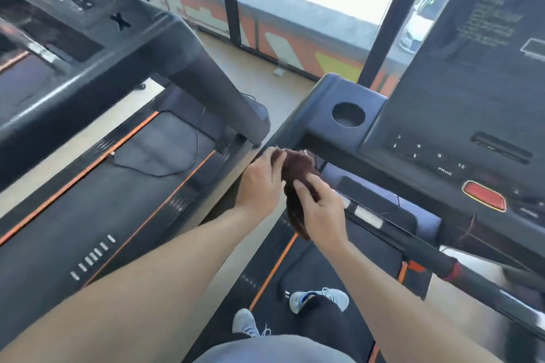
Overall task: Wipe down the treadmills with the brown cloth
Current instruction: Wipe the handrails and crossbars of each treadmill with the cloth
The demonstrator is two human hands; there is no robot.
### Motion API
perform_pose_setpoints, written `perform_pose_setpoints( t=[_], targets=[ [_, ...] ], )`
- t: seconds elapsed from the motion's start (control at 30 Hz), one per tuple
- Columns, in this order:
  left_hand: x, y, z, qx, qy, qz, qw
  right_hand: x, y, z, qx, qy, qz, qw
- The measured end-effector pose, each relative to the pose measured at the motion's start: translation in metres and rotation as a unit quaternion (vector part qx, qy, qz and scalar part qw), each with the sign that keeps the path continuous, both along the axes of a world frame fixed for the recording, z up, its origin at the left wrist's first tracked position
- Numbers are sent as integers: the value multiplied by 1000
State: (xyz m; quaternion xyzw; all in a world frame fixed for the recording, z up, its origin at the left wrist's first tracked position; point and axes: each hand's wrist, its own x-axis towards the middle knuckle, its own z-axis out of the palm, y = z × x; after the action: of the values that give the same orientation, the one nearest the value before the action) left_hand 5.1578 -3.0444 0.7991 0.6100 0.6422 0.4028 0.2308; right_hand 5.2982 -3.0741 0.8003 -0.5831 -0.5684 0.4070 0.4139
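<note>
Brown cloth [298, 174] bunched between both hands above the near treadmill [348, 138] frame, left hand [261, 183] fingers curled round it, right hand [320, 209] fingers pinching it, touching no surface, so wiping apparently paused; far treadmill [118, 171] probably still pending.

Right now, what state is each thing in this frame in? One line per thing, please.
brown cloth: bunched up, held by both hands, one end hanging down.
left hand: fingers curled on the cloth.
right hand: gripping the cloth.
cup holder: empty.
right treadmill console: screen dark.
red button: untouched.
left treadmill belt: nothing on it.
</note>
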Motion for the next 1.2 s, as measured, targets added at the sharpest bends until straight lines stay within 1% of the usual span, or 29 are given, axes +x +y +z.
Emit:
perform_pose_setpoints(
  t=[0.03,0.07,0.13,0.2,0.23,0.3,0.33,0.37,0.4,0.43,0.47,0.53,0.6,0.67,0.7,0.83,0.9,0.97,1.0,1.03,1.13,1.17,1.2],
  targets=[
    [2,-6,5,-2,-43,10,999,1,-6,-2,7,-15,8,1000],
    [2,-12,11,3,-68,24,997,2,-12,-1,2,-3,14,1000],
    [4,-22,22,20,-95,38,995,4,-20,4,-7,69,12,998],
    [3,-31,31,37,-104,43,993,7,-23,13,-24,127,9,992],
    [2,-36,37,48,-99,45,993,7,-24,18,-44,159,24,986],
    [-1,-41,49,84,-85,45,992,6,-24,27,-87,220,93,967],
    [-3,-43,56,107,-78,45,990,6,-24,29,-103,218,139,960],
    [-5,-44,62,125,-73,44,989,4,-24,33,-108,196,177,958],
    [-7,-44,68,138,-67,43,987,4,-24,35,-98,155,201,962],
    [-9,-43,74,149,-62,40,986,5,-22,39,-87,119,200,969],
    [-9,-42,80,157,-60,38,985,6,-21,42,-79,102,191,973],
    [-9,-40,92,174,-65,37,982,11,-20,50,-62,101,176,977],
    [-7,-36,105,199,-72,34,977,17,-22,58,-17,100,191,976],
    [-6,-32,114,214,-68,19,974,22,-27,66,33,71,219,973],
    [-5,-30,117,214,-63,14,975,22,-30,69,38,60,227,971],
    [-4,-20,116,191,-48,17,980,18,-36,68,-15,85,195,977],
    [-8,-14,112,165,-19,14,986,17,-36,61,-54,105,172,978],
    [-16,-8,104,136,20,5,991,20,-34,56,-125,144,155,969],
    [-21,-5,99,125,42,3,991,24,-35,53,-164,149,151,963],
    [-25,-2,94,118,65,1,991,30,-34,50,-189,124,152,962],
    [-28,1,79,101,127,-5,987,50,-32,50,-208,-69,186,958],
    [-27,1,76,91,135,-2,987,58,-31,50,-202,-111,179,957],
    [-25,3,73,78,134,0,988,65,-29,54,-188,-124,160,961]
  ],
)
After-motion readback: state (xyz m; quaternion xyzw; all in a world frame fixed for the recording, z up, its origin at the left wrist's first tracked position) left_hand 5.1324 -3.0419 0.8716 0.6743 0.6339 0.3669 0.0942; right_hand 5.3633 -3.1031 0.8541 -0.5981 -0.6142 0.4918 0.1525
